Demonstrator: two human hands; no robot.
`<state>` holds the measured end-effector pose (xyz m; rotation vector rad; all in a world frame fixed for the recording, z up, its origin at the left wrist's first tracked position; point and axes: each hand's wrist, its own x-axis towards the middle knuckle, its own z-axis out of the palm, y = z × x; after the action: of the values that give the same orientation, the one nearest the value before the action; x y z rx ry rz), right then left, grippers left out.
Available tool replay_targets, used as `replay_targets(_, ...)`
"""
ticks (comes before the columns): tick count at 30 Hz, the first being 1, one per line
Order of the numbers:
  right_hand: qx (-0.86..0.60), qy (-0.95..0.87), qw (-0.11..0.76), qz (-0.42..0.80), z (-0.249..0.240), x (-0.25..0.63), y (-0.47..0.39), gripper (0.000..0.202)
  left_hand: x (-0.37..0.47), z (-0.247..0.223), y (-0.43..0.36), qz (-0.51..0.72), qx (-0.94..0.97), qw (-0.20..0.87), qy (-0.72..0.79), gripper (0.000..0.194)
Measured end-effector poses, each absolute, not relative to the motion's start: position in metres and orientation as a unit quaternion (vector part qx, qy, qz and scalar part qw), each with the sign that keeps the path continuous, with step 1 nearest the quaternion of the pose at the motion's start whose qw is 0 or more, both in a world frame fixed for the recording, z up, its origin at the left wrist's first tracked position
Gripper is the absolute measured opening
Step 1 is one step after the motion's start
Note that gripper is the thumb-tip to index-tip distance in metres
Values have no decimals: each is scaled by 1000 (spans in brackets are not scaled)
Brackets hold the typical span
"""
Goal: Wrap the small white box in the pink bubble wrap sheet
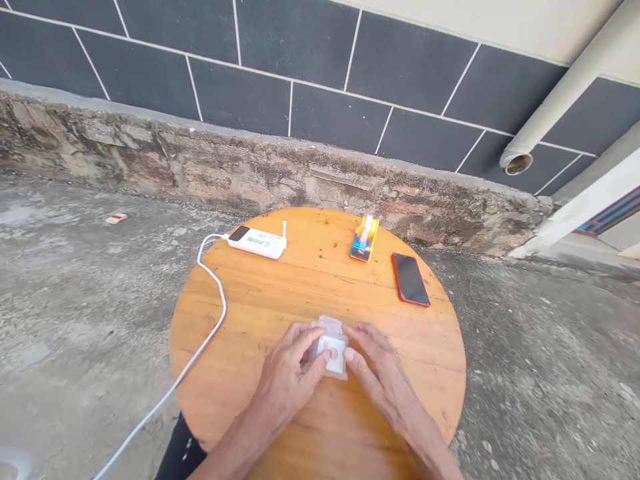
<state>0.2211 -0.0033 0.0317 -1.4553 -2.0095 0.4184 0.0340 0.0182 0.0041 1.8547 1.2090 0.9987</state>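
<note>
Outdoor concrete floor (pixel 75 320), rough and grey, with a low stone ledge (pixel 250 173) behind it and dark wall tiles (pixel 300 53) above. Round wooden table (pixel 310 287) sits mid-frame, seen from above.

Both hands work at the near centre of the table on 1 small clear plastic packet (pixel 331 347) with something white inside. Packet rests on the tabletop, between the 2 hands, just ahead of the person's body.

Left hand (pixel 287 373): fingers curled onto the packet's left side, thumb tip pressed on its top face. Reads as a pinch on the packet edge.

Right hand (pixel 373 363): fingers held close together, mostly straight, thumb tip touching the packet's right edge. Can't tell if it grips the packet or only steadies it.

Other items on the table, all well apart from the hands:
- white power bank (pixel 257 241) at the far left edge, white cable (pixel 213 313) plugged into its left end, looping off the table's left side toward the floor
- orange and blue tape dispenser (pixel 364 238) at the far centre
- red-edged phone (pixel 411 279) lying flat, screen dark, right of the dispenser

White drain pipe (pixel 560 93) runs down the wall at upper right, open end facing the camera.
</note>
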Motion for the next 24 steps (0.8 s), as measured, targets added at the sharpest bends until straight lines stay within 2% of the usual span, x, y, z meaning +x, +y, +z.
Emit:
replay_targets(3,-539,-746,329,211,33,230,18,27,35,0,21,383,702,353,486,25)
replay_targets(12,-560,-746,243,265,19,231,64,14,35,-1,19,411,685,379,468,21)
replay_targets(19,-501,-736,284,355,25,230,59,11,33,-1,19,395,706,337,481,21)
replay_targets(24,-481,-734,282,389,36,226,47,13,34,2,20,408,713,320,472,20)
